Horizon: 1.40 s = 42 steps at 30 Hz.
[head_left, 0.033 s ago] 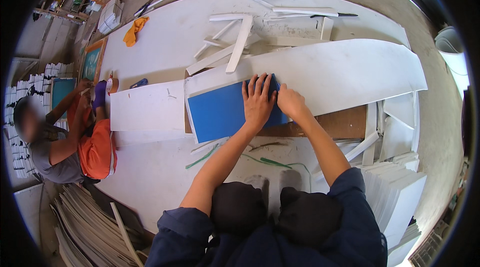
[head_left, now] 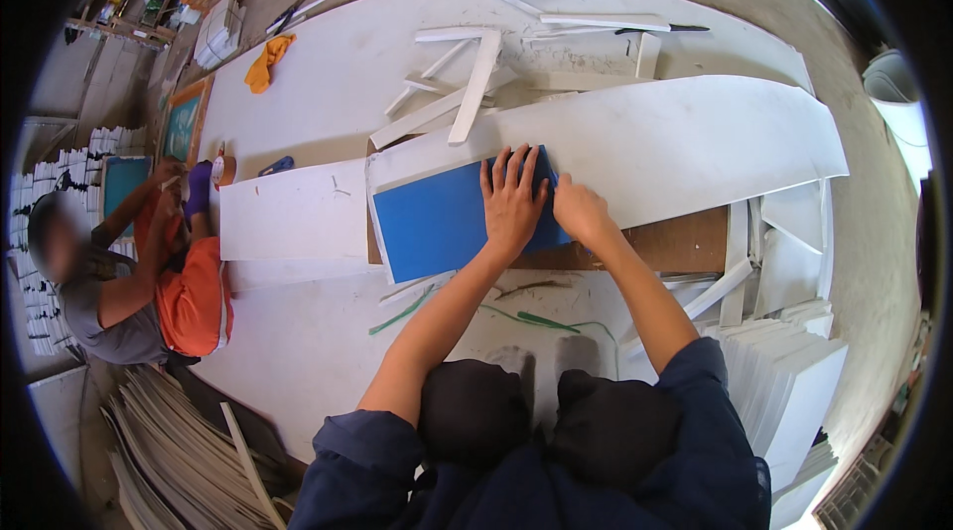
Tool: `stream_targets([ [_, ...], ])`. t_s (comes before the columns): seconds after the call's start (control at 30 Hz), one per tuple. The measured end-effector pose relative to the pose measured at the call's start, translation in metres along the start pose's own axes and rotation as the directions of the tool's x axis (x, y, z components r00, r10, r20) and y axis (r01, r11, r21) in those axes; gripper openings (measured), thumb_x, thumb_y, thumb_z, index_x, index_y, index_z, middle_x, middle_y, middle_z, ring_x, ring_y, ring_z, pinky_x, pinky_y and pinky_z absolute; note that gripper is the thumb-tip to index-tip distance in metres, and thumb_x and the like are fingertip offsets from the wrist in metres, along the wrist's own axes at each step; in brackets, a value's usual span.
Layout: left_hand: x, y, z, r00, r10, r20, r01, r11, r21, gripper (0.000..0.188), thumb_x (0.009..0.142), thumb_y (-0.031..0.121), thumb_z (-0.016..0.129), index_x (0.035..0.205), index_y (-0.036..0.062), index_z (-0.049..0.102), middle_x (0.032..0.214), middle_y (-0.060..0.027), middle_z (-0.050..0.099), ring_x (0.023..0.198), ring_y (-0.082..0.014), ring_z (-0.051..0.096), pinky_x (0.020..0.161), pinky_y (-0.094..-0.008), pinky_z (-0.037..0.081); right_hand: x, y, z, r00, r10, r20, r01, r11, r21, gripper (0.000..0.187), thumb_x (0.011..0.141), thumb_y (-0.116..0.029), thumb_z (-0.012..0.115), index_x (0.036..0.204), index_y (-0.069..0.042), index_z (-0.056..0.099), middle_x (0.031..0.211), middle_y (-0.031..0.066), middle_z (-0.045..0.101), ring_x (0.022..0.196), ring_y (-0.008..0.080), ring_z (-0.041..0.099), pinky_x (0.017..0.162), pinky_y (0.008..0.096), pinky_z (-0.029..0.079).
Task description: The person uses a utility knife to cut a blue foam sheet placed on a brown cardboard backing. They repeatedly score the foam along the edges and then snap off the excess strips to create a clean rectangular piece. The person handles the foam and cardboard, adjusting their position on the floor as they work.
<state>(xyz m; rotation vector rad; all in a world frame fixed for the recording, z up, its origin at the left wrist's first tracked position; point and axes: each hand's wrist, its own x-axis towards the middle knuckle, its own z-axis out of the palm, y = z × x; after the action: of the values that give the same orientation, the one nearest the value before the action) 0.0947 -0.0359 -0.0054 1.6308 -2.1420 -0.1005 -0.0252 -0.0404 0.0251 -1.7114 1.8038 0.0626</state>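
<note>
A blue rectangular board [head_left: 417, 217] lies over a long white sheet [head_left: 695, 133], with a brown board [head_left: 680, 244] underneath. My left hand [head_left: 511, 207] is spread flat on the right part of the blue board, fingers pointing away from me. Beside the blue board's right edge, my right hand [head_left: 584, 212] is closed, its knuckles up. Whatever it grips is hidden by the fingers. The white sheet stretches out to the right of both hands.
White strips [head_left: 476, 83] lie scattered beyond the sheet, near a black-handled knife [head_left: 688, 28]. At left are a blue cutter [head_left: 276, 166], a tape roll [head_left: 223, 170] and a seated co-worker [head_left: 119, 282]. Stacked white panels [head_left: 774, 371] stand at right.
My right hand has slid slightly toward me along the blue board's right edge. The left hand stays in place on the board.
</note>
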Motion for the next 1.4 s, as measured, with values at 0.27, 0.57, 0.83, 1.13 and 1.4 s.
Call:
stream_targets([
  [0.27,-0.002,0.0,-0.001,1.0,-0.009,0.007,0.009,0.999,0.039,0.049,0.082,0.027,0.056,0.128,0.0148,0.042,0.128,-0.0021,0.039,0.123,-0.0236,0.031,0.104,-0.0478,0.017,-0.084,0.029,0.038,0.998,-0.049,-0.039,0.048,0.999,-0.019,0.015,0.089,-0.015,0.041,0.089,-0.001,0.042,0.071,0.0231,0.062,0.071,0.0394,0.062,0.062,0.0475,0.05],
  [0.57,-0.001,0.001,0.003,0.999,0.02,-0.029,-0.019,1.0,0.016,0.05,0.081,0.026,0.058,0.128,0.0139,0.042,0.115,-0.0086,0.04,0.111,-0.0278,0.034,0.098,-0.0457,0.022,-0.108,0.045,0.06,0.995,0.01,-0.096,-0.012,1.0,-0.022,0.018,0.089,-0.02,0.042,0.095,-0.002,0.043,0.066,0.0216,0.061,0.065,0.0391,0.061,0.057,0.049,0.048],
  [0.83,-0.002,0.001,0.001,1.0,-0.014,-0.021,0.015,1.0,0.016,0.05,0.079,0.027,0.059,0.125,0.0151,0.045,0.114,-0.0063,0.041,0.11,-0.026,0.035,0.099,-0.0442,0.022,-0.024,0.014,-0.008,0.964,-0.078,-0.255,0.072,0.997,-0.03,0.019,0.09,-0.019,0.042,0.092,-0.001,0.046,0.066,0.0195,0.061,0.066,0.0369,0.062,0.061,0.0456,0.049],
  [1.13,-0.001,0.0,0.0,0.999,-0.03,-0.032,0.03,1.0,-0.003,0.051,0.076,0.024,0.061,0.124,0.0152,0.046,0.113,-0.0054,0.041,0.11,-0.0257,0.035,0.098,-0.0433,0.022,0.023,0.001,0.003,0.957,-0.144,-0.252,0.143,0.989,-0.024,0.02,0.084,-0.017,0.049,0.093,0.001,0.047,0.076,0.0194,0.063,0.073,0.0366,0.062,0.064,0.0439,0.049],
  [1.4,-0.001,0.0,0.003,0.998,-0.021,-0.054,0.021,1.0,-0.002,0.05,0.078,0.024,0.061,0.124,0.0155,0.045,0.113,-0.0058,0.041,0.11,-0.026,0.035,0.098,-0.0427,0.023,-0.008,0.014,0.016,0.996,-0.057,-0.065,0.056,0.998,-0.016,0.018,0.086,-0.015,0.043,0.093,0.001,0.046,0.081,0.0222,0.062,0.077,0.0374,0.062,0.067,0.0457,0.049],
])
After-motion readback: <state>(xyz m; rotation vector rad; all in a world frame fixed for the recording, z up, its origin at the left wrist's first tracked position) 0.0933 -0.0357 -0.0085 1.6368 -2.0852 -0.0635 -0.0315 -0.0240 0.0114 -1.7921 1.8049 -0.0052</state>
